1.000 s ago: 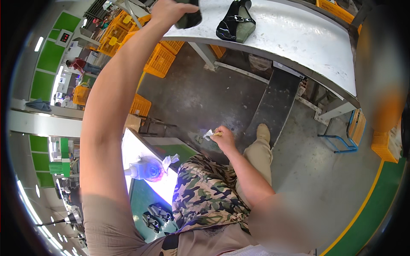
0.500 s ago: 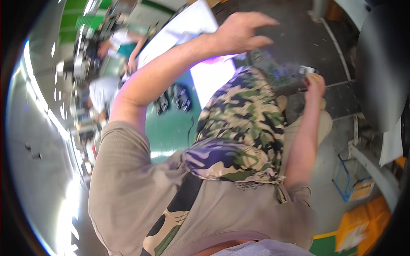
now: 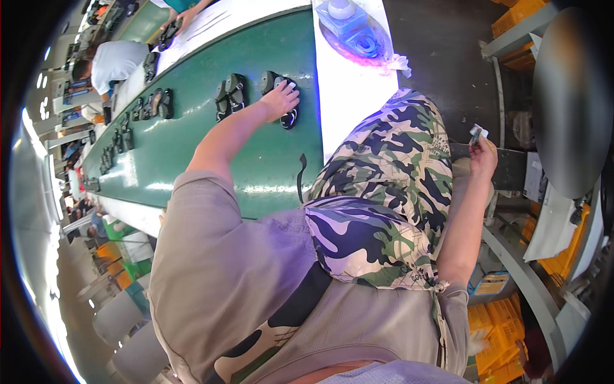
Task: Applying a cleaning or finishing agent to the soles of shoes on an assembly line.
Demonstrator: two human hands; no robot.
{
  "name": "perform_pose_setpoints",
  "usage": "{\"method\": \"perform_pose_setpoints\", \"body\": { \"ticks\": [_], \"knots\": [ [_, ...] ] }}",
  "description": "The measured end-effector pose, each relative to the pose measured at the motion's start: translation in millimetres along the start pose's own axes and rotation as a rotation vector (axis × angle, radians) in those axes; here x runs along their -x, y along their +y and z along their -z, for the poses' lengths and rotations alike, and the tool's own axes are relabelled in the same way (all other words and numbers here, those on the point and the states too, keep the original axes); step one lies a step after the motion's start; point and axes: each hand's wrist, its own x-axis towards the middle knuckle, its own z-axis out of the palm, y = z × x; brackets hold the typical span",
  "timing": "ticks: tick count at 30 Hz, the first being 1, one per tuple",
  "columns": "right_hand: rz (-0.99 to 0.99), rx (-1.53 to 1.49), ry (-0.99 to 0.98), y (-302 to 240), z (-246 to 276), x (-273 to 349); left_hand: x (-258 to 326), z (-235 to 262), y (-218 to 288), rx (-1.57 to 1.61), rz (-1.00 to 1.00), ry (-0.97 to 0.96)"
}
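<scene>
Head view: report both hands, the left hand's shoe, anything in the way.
Left hand over a dark shoe, grip unclear. Right hand pinching a small white wad. Shoe on green surface, another shoe close beside; no blockage visible.

A pair of black-and-grey sandals (image 3: 290, 119) is lying partly hidden on the green tabletop (image 3: 275, 157) between eleven and twelve o'clock; just past two o'clock, a small white-and-dark object (image 3: 477, 132) is being held up.
</scene>
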Motion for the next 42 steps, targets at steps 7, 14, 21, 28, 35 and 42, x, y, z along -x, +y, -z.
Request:
{"method": "perform_pose_setpoints", "body": {
  "ticks": [7, 14, 21, 28, 35, 42],
  "knots": [
    [0.066, 0.048, 0.001, -47, -33, 24, -23, -34, -61, 0.093, 0.107, -0.127],
    [0.142, 0.038, -0.013, -60, -78, 33, -4, -8, -100, 0.820, 0.705, 0.378],
    [0.167, 0.188, -0.262, -36, -194, 59, -5, 61, -37, 2.746, 0.115, 0.815],
    [0.235, 0.366, -0.539, -39, -291, 120, -29, 149, 29, 1.781, 0.185, 1.271],
    [0.261, 0.425, -0.484, -47, -305, 135, -12, 199, 20, 0.783, 0.025, 1.487],
    [0.239, 0.273, -0.535, -48, -308, 138, -9, 216, 17, 0.542, -0.009, 1.485]
  ]
}}
